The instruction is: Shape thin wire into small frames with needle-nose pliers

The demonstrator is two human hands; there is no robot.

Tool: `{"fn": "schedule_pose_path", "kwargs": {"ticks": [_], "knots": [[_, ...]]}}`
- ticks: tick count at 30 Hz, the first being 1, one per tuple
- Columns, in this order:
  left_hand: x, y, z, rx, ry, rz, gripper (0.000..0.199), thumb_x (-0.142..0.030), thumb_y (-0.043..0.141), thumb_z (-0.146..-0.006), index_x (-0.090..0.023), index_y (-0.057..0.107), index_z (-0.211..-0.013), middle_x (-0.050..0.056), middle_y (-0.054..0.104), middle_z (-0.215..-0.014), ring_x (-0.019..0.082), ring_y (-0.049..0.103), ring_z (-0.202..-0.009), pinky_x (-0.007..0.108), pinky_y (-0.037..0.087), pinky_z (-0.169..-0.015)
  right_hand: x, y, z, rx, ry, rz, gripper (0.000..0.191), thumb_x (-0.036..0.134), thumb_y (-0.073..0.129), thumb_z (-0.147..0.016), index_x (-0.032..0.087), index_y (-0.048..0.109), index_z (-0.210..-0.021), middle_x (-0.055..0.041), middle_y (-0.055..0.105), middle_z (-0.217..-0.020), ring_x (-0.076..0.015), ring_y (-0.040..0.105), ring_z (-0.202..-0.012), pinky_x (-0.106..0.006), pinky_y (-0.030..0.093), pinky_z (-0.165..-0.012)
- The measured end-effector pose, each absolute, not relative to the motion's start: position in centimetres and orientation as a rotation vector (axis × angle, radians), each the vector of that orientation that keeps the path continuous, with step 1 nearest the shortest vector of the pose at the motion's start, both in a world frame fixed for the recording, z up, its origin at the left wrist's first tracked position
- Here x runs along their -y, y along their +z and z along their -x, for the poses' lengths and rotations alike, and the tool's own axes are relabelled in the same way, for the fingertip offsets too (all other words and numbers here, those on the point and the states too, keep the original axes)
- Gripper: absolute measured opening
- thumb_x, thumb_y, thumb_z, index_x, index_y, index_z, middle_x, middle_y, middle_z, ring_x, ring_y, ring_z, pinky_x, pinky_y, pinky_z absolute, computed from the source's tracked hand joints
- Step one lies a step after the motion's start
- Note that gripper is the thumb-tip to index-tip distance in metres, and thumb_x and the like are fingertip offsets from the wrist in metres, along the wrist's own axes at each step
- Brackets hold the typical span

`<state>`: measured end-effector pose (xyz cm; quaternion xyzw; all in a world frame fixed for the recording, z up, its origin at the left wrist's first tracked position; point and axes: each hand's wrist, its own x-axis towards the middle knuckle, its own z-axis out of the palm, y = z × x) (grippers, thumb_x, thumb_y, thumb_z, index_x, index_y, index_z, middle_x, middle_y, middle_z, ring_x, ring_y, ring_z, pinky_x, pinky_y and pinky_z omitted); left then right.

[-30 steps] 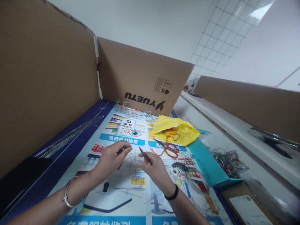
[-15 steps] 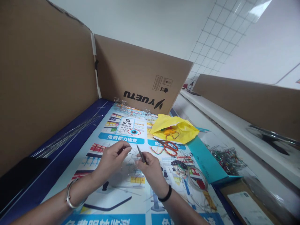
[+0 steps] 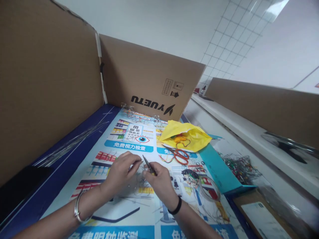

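Observation:
Over the middle of the printed mat, my left hand [image 3: 124, 168] has its thumb and fingers pinched together on something too small to make out. My right hand [image 3: 159, 179] is closed around slim dark pointed pliers [image 3: 149, 164], whose tip points up and left, close to the left fingertips. Thin wire [image 3: 141, 181] lies in a tangle beneath and between the hands. Just beyond my right hand are orange-handled scissors [image 3: 181, 156] and colored threads [image 3: 167, 160], beside an open yellow pouch [image 3: 191, 132] with orange thread inside.
Long straight wires [image 3: 74, 142] lie at the left. Cardboard panels [image 3: 149, 73] stand behind and at the left. On the right are a round clear dish [image 3: 210, 188], a teal box flap [image 3: 216, 171], a tangled wire pile [image 3: 240, 169] and a cardboard box [image 3: 261, 212].
My left hand has shifted slightly right, with its fingertips nearer the pliers. The pliers' tip has moved slightly left in my right hand.

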<state>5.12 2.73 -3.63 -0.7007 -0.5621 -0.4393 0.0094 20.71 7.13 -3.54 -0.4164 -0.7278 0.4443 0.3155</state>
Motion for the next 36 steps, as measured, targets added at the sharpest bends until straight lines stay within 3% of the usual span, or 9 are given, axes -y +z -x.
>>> {"fn": "schedule_pose_path", "kwargs": {"ticks": [11,24,36], "knots": [[-2.38,-3.47,-5.26,1.554,-1.176,2.236,0.015,-0.018,0.046,-0.087,-0.018,0.058,-0.079,0.003,0.06,-0.072,0.017,0.051,-0.074,0.031,0.036,-0.067,-7.21,-3.68,-20.65,1.942,1.159,1.096,0.009,0.02,0.054,-0.067,0.016,0.061,-0.071,0.0044,0.049,-0.06,-0.01,0.041,-0.058,-0.02,0.034,-0.054],[-2.55,-2.97,-5.21,1.655,-1.322,2.46,0.015,-0.02,0.044,-0.088,-0.019,0.057,-0.081,0.002,0.062,-0.077,0.016,0.054,-0.076,0.03,0.038,-0.07,-7.48,-3.54,-20.98,1.936,1.185,1.082,0.008,0.019,0.056,-0.067,0.016,0.062,-0.071,0.0039,0.052,-0.061,-0.01,0.045,-0.058,-0.02,0.036,-0.055],[-3.02,-3.53,-4.6,1.591,-1.097,2.382,0.018,-0.022,0.04,-0.09,-0.019,0.057,-0.083,0.002,0.061,-0.079,0.017,0.054,-0.078,0.031,0.037,-0.071,-7.52,-3.98,-20.99,1.939,1.193,1.058,0.009,0.02,0.055,-0.066,0.016,0.062,-0.071,0.0037,0.054,-0.062,-0.0106,0.046,-0.059,-0.02,0.036,-0.056]]}}
